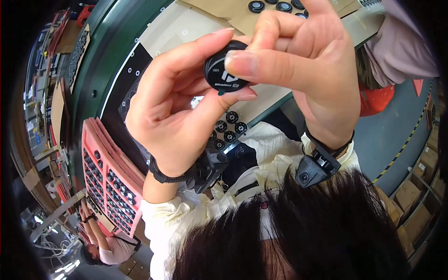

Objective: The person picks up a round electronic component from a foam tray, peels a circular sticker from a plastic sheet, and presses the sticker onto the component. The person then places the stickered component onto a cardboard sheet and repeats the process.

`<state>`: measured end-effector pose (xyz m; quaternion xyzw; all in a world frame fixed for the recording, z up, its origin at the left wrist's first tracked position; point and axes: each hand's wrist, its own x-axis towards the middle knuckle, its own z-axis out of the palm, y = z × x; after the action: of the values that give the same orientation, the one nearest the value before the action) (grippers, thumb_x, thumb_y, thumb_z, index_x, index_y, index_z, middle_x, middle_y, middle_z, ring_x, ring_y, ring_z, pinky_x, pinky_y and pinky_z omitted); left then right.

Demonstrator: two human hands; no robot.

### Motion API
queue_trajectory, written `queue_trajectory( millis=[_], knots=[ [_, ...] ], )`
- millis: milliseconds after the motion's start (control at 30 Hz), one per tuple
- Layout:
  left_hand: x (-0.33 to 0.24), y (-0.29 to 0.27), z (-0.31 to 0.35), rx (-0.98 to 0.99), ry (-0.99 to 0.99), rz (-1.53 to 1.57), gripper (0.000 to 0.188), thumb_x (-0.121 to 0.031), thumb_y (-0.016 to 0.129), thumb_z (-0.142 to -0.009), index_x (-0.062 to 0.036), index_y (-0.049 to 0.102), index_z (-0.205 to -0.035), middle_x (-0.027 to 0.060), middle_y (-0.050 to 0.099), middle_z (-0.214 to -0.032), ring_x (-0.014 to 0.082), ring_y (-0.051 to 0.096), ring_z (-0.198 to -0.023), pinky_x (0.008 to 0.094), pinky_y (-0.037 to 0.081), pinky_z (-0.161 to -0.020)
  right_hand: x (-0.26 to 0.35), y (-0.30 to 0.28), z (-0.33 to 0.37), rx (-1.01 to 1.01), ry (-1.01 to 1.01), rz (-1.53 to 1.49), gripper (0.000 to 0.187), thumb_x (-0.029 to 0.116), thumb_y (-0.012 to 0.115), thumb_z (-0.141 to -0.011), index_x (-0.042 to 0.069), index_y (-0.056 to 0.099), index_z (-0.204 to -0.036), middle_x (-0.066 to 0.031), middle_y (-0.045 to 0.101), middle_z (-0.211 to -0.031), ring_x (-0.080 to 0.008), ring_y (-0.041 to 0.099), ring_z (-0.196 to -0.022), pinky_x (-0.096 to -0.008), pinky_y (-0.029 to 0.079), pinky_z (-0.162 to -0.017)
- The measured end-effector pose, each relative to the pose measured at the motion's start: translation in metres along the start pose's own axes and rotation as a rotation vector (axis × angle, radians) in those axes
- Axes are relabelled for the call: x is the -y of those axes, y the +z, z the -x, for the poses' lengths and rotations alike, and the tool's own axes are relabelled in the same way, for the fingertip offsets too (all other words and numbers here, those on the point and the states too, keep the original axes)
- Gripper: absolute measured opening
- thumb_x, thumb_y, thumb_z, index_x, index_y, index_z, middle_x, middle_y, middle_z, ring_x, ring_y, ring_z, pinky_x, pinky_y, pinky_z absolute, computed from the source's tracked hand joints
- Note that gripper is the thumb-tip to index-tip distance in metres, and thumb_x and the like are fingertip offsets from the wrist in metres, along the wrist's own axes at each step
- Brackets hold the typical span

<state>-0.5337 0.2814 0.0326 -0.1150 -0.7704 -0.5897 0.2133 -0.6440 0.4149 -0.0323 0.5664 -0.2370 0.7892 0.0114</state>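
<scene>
A round black disc [215, 74] with white printing on its face is raised between my two hands, tilted toward the view. My left hand [170, 95] grips it by the edge, index finger on top and thumb beneath. From the other side, my right hand [312, 70] pinches it, the thumb lying across the printed face and the fingertips mostly hidden behind. A small dark tab shows at the disc's lower edge. Below my hands, several similar black discs [229, 136] lie together on the work surface, partly covered by my left wrist.
At left, pink foam trays [138, 173] hold rows of black discs. More discs [283, 6] lie on a cardboard sheet [224, 10] at the far side. A green bench edge [108, 60] runs along the left. Another person [109, 247] works at lower left; a mauve sleeve [396, 42] shows upper right.
</scene>
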Motion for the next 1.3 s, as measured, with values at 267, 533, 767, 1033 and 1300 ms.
queue_trajectory(
  millis=[267,533,767,1033,1300],
  knots=[
    [-0.001,0.001,0.003,-0.043,0.019,0.175,0.051,0.010,0.067,-0.060,0.0068,0.047,-0.106,0.0177,0.054,-0.105,0.0184,0.060,-0.079,0.0256,0.051,-0.069,0.009,0.008,-0.002,-0.089,0.175,0.046,0.069,-0.008,0.060,-0.069,0.000,0.022,-0.126,-0.0069,0.055,-0.076,-0.0172,0.057,-0.080,-0.0312,0.044,-0.079],
    [-0.013,0.006,0.003,-0.112,-0.103,0.267,0.050,0.010,0.067,-0.059,0.0077,0.047,-0.105,0.0182,0.055,-0.103,0.0188,0.060,-0.078,0.0252,0.051,-0.068,0.014,0.026,-0.007,-0.173,0.341,0.092,0.069,-0.008,0.060,-0.069,0.000,0.023,-0.126,-0.0070,0.055,-0.076,-0.0180,0.057,-0.081,-0.0307,0.044,-0.077],
    [-0.017,0.000,0.000,-0.086,-0.222,0.351,0.049,0.011,0.064,-0.060,0.0088,0.046,-0.106,0.0193,0.055,-0.101,0.0189,0.060,-0.077,0.0253,0.051,-0.067,0.023,0.036,-0.013,-0.239,0.475,0.130,0.069,-0.008,0.060,-0.068,0.001,0.023,-0.125,-0.0071,0.055,-0.076,-0.0187,0.057,-0.082,-0.0303,0.045,-0.076],
    [-0.016,-0.005,0.001,-0.056,-0.144,0.278,0.051,0.013,0.064,-0.059,0.0088,0.046,-0.106,0.0195,0.055,-0.102,0.0187,0.060,-0.079,0.0250,0.051,-0.068,0.030,0.051,-0.023,-0.311,0.629,0.173,0.068,-0.007,0.061,-0.068,0.002,0.024,-0.125,-0.0072,0.055,-0.076,-0.0194,0.057,-0.083,-0.0298,0.045,-0.075],
    [-0.010,-0.004,0.003,-0.145,-0.146,0.118,0.052,0.014,0.065,-0.057,0.0084,0.048,-0.105,0.0175,0.056,-0.101,0.0174,0.059,-0.080,0.0239,0.050,-0.069,0.036,0.070,-0.034,-0.400,0.763,0.218,0.068,-0.007,0.061,-0.067,0.003,0.025,-0.125,-0.0073,0.055,-0.075,-0.0202,0.057,-0.083,-0.0293,0.046,-0.073]
  ],
)
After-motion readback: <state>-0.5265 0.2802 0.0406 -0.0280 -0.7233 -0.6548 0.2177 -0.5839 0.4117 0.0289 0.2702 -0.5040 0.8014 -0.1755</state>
